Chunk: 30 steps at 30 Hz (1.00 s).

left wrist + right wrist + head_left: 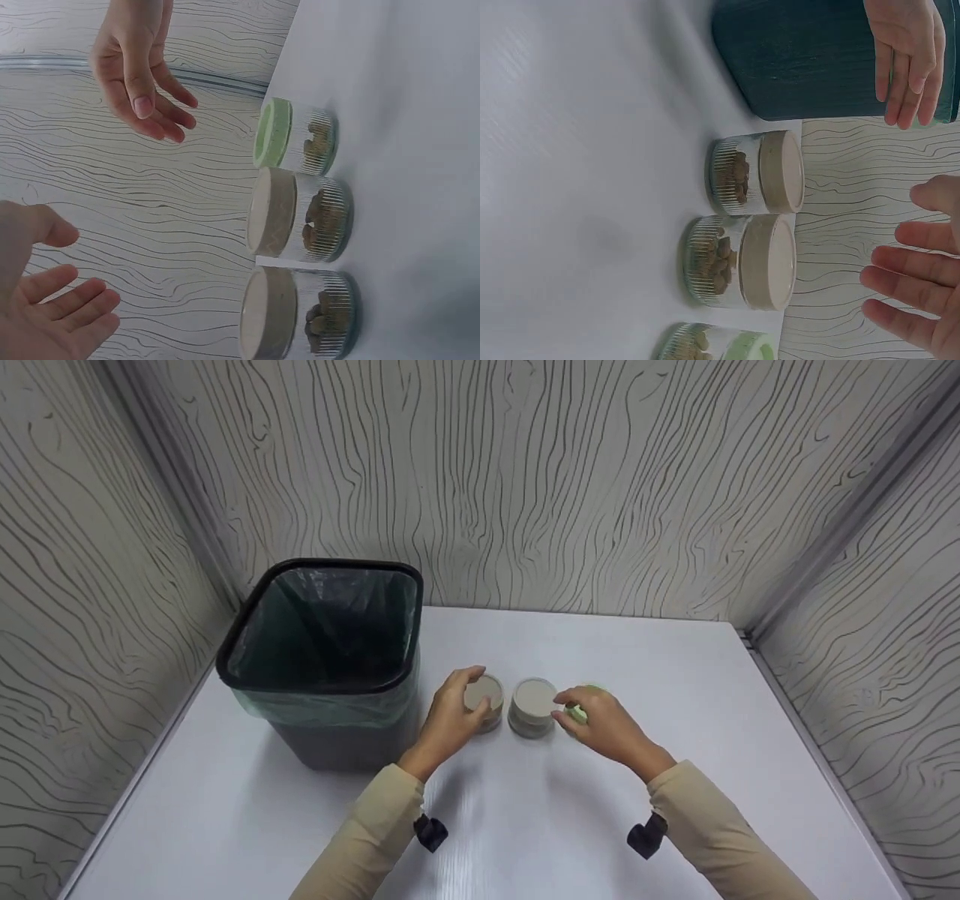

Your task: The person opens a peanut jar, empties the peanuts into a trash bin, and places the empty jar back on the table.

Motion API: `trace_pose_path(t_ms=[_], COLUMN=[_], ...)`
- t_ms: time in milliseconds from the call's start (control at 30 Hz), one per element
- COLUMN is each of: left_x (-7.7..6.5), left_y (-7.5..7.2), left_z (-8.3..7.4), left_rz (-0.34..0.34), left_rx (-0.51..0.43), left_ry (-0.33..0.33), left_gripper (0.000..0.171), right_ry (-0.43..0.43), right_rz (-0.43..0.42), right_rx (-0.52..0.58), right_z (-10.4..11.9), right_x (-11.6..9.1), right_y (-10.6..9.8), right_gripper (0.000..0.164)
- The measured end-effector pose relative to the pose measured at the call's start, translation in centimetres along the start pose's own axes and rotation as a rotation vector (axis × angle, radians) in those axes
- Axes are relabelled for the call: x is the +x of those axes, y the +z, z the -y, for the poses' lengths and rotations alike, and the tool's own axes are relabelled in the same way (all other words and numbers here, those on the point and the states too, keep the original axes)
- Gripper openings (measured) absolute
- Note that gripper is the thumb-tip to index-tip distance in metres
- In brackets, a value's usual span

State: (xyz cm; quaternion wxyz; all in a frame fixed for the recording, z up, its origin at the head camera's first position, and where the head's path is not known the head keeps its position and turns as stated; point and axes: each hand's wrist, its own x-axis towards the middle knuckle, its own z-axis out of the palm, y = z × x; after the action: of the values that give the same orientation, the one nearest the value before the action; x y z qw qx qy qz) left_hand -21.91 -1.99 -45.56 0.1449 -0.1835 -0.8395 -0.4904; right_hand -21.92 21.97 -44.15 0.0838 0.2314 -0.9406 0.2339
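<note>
Three ribbed glass jars stand in a row, each holding small brown lumps. Two have beige lids: the left jar [486, 697] and the middle jar [534, 701]. A light green lid tops the right jar [296, 139], which the right hand partly hides in the head view. My left hand [451, 716] hovers above the left jar, thumb and fingers spread apart and holding nothing. Over the right jar hangs my right hand [604, 727], its fingers loosely bent with nothing between them. Both wrist views show a gap between the hands and the lids.
A dark bin [322, 690] with a green liner bag stands left of the jars, close to the left hand. The white table [675, 675] is enclosed by wood-grain panels [480, 487] at the back and both sides.
</note>
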Motion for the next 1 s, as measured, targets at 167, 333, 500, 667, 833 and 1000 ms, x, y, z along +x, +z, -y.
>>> trace_pose_path(t_ms=[167, 333, 500, 667, 833, 1000], left_x=[-0.6, -1.0, -1.2, -1.3, -1.4, -1.6], left_y=[0.7, 1.3, 1.6, 1.9, 2.4, 2.6], left_z=[1.5, 3.2, 4.4, 5.3, 5.9, 6.5], left_rz=[0.015, -0.015, -0.017, -0.040, -0.046, -0.013], left_rx=[-0.037, -0.029, -0.044, -0.023, -0.016, -0.014], left_ry=[-0.061, -0.114, -0.163, -0.184, -0.214, -0.274], left_gripper=[0.042, 0.045, 0.047, 0.046, 0.048, 0.053], right_ry=[0.018, 0.019, 0.022, 0.036, 0.059, 0.060], right_rz=[0.009, 0.007, 0.000, 0.009, 0.020, 0.015], right_rx=[0.046, 0.065, 0.084, 0.100, 0.097, 0.092], right_z=[-0.1, -0.1, -0.2, -0.3, -0.4, -0.3], right_x=[-0.2, -0.2, -0.1, -0.1, -0.2, -0.2], right_y=[0.7, 1.0, 1.1, 1.1, 1.1, 1.0], right_gripper=[0.019, 0.018, 0.018, 0.019, 0.021, 0.021])
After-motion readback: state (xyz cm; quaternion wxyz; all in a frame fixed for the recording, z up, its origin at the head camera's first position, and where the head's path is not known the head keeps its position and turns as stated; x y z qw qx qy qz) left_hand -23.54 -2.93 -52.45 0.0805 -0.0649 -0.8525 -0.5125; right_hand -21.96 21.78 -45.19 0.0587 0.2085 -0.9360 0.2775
